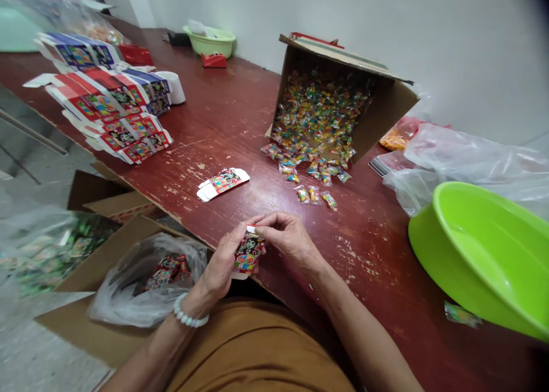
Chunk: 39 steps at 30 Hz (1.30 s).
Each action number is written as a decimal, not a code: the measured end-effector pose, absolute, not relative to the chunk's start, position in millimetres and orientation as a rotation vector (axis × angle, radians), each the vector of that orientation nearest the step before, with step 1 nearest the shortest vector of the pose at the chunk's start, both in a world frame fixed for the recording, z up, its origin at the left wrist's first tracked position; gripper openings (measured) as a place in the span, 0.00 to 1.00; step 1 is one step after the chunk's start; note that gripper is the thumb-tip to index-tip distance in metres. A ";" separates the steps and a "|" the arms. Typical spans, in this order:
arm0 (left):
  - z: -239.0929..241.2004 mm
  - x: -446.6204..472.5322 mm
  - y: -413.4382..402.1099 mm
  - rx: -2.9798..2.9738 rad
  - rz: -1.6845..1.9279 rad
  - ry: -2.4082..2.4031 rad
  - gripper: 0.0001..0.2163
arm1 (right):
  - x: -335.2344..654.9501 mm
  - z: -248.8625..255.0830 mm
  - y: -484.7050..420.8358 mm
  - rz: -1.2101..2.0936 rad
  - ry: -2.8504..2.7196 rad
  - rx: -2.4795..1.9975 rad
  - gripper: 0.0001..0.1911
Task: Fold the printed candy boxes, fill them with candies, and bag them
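Observation:
A small printed candy box, red and black with colourful pictures, is held upright near the table's front edge. My left hand wraps round its side, fingers closed. My right hand pinches the white flap at the top of the same box. Just beyond, a few flat, unfolded boxes lie on the table. Several small clear candy packets rest to the right of them, in front of a tipped cardboard carton with many more packets inside.
Bundled flat boxes are stacked at the left. A bright green basin stands at the right, with a packet beside it. Below the table edge, an open carton holds a plastic bag of printed boxes. A red tape dispenser sits at the back.

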<state>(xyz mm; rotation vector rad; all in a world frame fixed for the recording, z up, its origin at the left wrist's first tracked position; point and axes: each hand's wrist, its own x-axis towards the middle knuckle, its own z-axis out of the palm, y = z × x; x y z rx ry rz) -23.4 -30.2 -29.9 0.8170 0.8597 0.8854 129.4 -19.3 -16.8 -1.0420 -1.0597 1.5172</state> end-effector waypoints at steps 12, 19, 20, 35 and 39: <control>-27.2 -20.9 -31.6 0.822 0.885 0.891 0.28 | 139.6 -7.3 -22.6 0.979 -1.641 -1.152 0.04; -27.0 -18.6 -31.7 0.736 0.879 0.895 0.23 | 147.5 -7.8 -20.1 1.053 -1.697 -1.092 0.05; -26.8 -18.2 -31.4 0.731 0.889 0.898 0.23 | 148.3 -8.4 -19.6 1.113 -1.672 -1.080 0.04; -28.0 -17.2 -28.3 0.644 0.824 0.874 0.26 | 151.2 -0.7 -23.0 0.862 -1.998 -0.951 0.11; -18.4 -15.3 -28.1 0.517 0.808 0.853 0.24 | 138.8 -23.7 -31.8 0.855 -1.789 -0.942 0.13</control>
